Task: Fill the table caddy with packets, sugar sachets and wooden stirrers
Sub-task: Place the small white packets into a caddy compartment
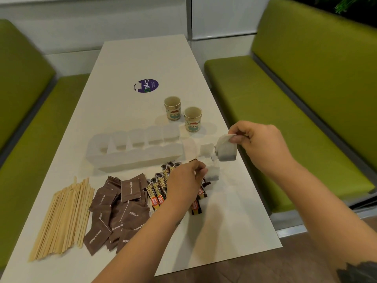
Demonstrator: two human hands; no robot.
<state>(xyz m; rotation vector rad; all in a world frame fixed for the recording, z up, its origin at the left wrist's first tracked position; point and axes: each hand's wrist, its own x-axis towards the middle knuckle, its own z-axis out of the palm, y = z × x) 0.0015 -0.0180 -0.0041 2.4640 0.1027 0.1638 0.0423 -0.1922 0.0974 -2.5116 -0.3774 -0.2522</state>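
A white caddy (130,154) with several compartments stands across the middle of the white table (130,64). My right hand (263,146) pinches a small stack of tea bags (226,150) by their top edge, raised to the right of the caddy. My left hand (183,180) pinches another tea bag (213,174) low over the table, just below the first. More tea bags (206,150) lie by the caddy's right end. Coffee stick packets (158,186) lie partly under my left hand. Brown sugar sachets (116,213) are heaped left of them. Wooden stirrers (63,217) lie in a pile at the far left.
Two small paper cups (172,107) (192,118) stand behind the caddy's right end. A round purple sticker (146,85) is on the table farther back. Green bench seats (285,111) flank the table on both sides, and the table's right edge runs close to my right forearm.
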